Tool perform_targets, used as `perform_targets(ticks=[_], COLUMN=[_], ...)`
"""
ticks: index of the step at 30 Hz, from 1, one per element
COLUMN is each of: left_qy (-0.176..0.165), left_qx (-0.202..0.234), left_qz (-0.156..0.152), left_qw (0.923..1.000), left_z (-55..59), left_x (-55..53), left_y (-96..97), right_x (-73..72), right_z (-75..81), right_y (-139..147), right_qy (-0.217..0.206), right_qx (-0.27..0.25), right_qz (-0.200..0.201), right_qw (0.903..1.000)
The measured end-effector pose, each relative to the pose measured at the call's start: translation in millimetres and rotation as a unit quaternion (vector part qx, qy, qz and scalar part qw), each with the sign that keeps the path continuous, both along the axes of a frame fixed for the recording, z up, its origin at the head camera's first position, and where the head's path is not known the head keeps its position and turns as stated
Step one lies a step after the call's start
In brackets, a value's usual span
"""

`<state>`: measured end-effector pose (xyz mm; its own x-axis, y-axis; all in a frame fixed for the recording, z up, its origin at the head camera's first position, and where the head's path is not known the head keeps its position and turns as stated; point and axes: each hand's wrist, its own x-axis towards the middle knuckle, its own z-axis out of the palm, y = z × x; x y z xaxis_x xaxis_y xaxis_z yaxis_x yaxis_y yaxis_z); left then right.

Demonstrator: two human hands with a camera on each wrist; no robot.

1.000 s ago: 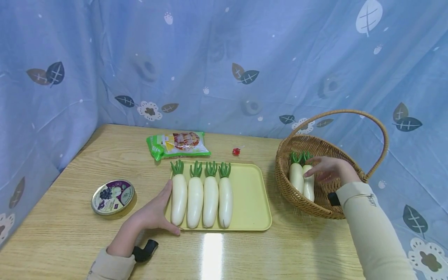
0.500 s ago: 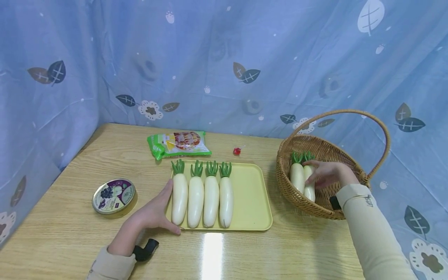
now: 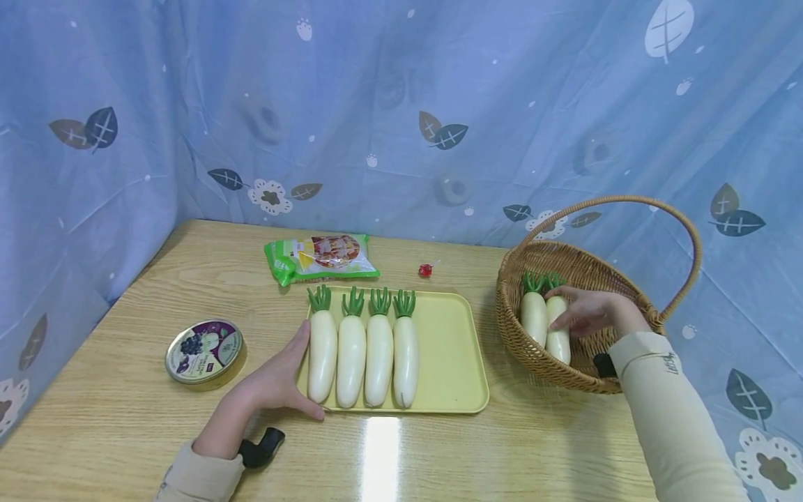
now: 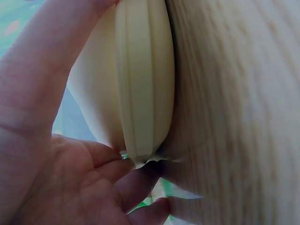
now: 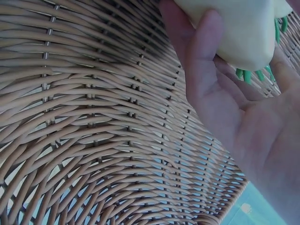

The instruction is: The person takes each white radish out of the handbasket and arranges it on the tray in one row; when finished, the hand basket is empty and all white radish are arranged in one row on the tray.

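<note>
The tray sits mid-worktop, four daikons lined up side by side on its left part, left hand at its left edge. Tin's off to the left, food packet's right behind the tray, candy to the right of that. Wicker basket's over on the right, two more daikons next to each other inside, right hand there too. Curtain's behind everything.

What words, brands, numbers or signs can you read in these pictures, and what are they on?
No text can be read with certainty.
Tin: print on top, too small to read.
Bag: print, too small to read.
Right sleeve: dark lettering, too blurred to read.
Left sleeve: faint marks, perhaps letters, unreadable.
</note>
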<state>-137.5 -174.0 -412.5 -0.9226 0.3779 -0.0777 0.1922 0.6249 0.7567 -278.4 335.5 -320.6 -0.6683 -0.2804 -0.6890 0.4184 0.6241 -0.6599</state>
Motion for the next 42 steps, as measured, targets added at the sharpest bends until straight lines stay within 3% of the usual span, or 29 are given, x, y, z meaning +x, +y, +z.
perform_targets(ticks=[11,21,32,42], left_qy=[0.002,-0.001,-0.006,-0.009], left_qx=[-0.003,-0.004,-0.006,-0.002], left_qz=[-0.001,0.0,0.003,0.003], left_qw=[1.0,1.0,1.0,1.0], left_z=[1.5,0.2,2.9,2.0], left_x=[0.0,-0.1,0.9,1.1], left_y=[0.5,0.8,0.9,0.3], right_x=[3.5,9.5,11.6,20.8], right_z=[9.4,22.5,38.2,54.0], right_y=[10.9,17.2,11.2,5.5], right_qy=[0.065,0.075,0.119,0.145], right_qx=[0.047,0.01,-0.048,-0.045], right_qz=[0.02,-0.002,0.002,0.016], right_qw=[0.9966,0.9971,0.9918,0.9883])
